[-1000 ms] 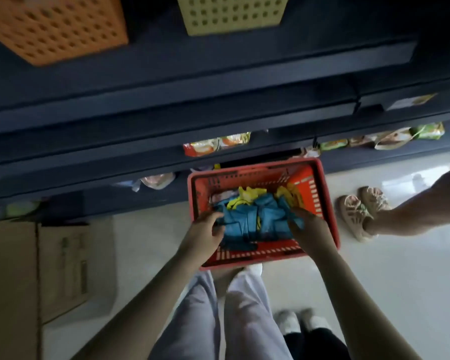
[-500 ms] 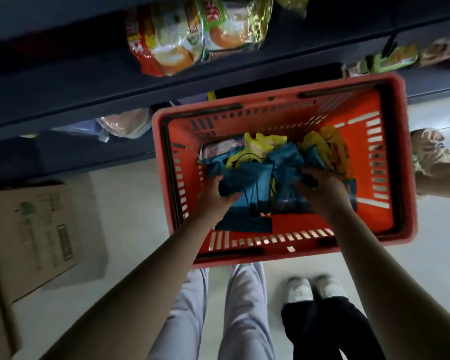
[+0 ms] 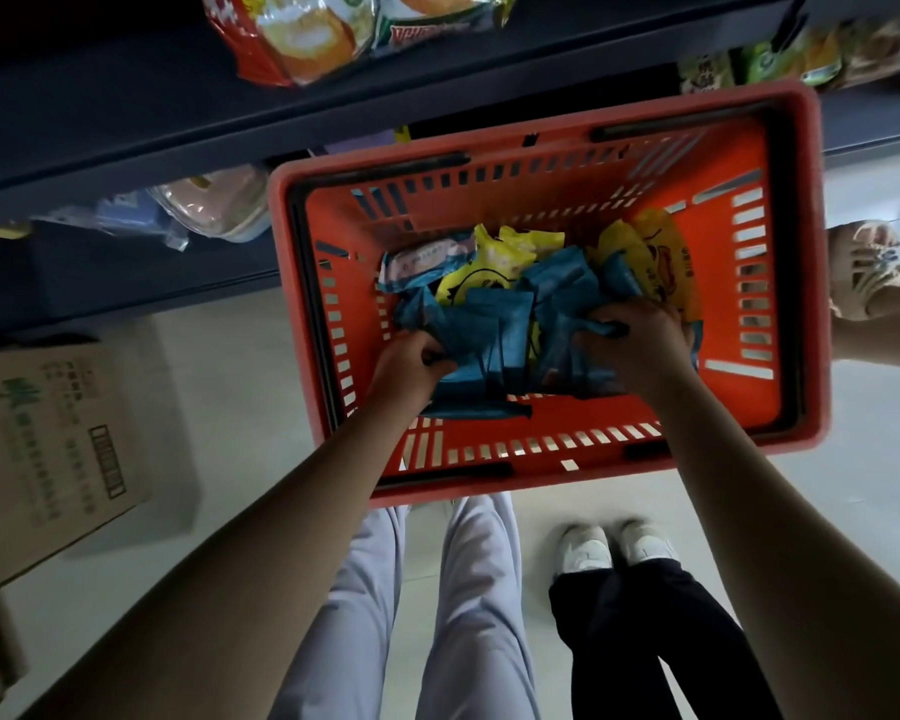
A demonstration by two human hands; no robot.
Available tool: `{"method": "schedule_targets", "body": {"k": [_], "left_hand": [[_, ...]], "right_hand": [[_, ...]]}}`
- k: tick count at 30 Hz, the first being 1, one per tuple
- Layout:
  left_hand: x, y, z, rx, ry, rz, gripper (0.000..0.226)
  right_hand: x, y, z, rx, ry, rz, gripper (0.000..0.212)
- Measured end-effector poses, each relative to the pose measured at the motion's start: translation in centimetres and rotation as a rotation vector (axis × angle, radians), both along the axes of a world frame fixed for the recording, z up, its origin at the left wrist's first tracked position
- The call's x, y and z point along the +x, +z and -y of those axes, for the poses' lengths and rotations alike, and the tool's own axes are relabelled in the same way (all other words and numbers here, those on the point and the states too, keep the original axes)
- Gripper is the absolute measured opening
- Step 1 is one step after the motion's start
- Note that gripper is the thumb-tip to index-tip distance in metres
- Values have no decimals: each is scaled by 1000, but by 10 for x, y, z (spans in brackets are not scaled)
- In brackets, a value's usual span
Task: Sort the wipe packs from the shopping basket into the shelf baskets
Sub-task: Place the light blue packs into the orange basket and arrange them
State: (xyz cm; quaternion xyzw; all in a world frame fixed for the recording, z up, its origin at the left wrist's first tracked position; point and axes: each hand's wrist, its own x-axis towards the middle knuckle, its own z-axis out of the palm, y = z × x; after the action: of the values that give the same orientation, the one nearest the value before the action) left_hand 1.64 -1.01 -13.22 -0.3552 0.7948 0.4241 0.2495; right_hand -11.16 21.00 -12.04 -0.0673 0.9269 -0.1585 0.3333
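In the head view, the left hand (image 3: 409,366) and right hand (image 3: 640,345) are both reaching into the red shopping basket (image 3: 541,478) sitting on the floor. Their fingers are clenching around the heap of blue wipe packs (image 3: 494,324). Yellow packs (image 3: 661,262) are lying against the blue ones, so a big two-handed scoop is likely risking dragging those along or letting loose packs slip out.

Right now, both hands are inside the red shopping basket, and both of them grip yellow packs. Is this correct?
Not quite. The head view shows the left hand and the right hand inside the red shopping basket, but both of them grip blue packs, not yellow ones. The yellow packs lie farther back, toward the shelf.
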Motion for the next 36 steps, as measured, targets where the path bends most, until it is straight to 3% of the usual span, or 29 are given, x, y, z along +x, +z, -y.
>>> {"method": "schedule_targets", "body": {"k": [2,5,10,15,18,21,25,30,36], "left_hand": [[1,2,2,-30,-74,-19,18],[-1,14,2,-26,-54,-102,20],[-11,74,7,129,247,-248,11],[-10,194,15,472,681,-362,13],[-3,281,18,714,820,-438,15],[12,359,25,821,836,-551,18],[35,437,39,828,859,-719,16],[68,505,80,798,841,-839,15],[108,557,156,714,771,-915,15]], "right_hand": [[-2,8,-1,-212,-152,77,47],[-5,32,5,-471,-365,200,27],[-12,98,15,-737,-571,141,10],[-8,219,31,-956,-775,90,12],[3,301,41,-1016,-759,124,17],[15,372,62,-1098,-628,169,18],[30,442,106,-1178,-463,139,19],[55,498,180,-1132,-350,91,32],[113,543,278,-1067,-284,232,57]]}}
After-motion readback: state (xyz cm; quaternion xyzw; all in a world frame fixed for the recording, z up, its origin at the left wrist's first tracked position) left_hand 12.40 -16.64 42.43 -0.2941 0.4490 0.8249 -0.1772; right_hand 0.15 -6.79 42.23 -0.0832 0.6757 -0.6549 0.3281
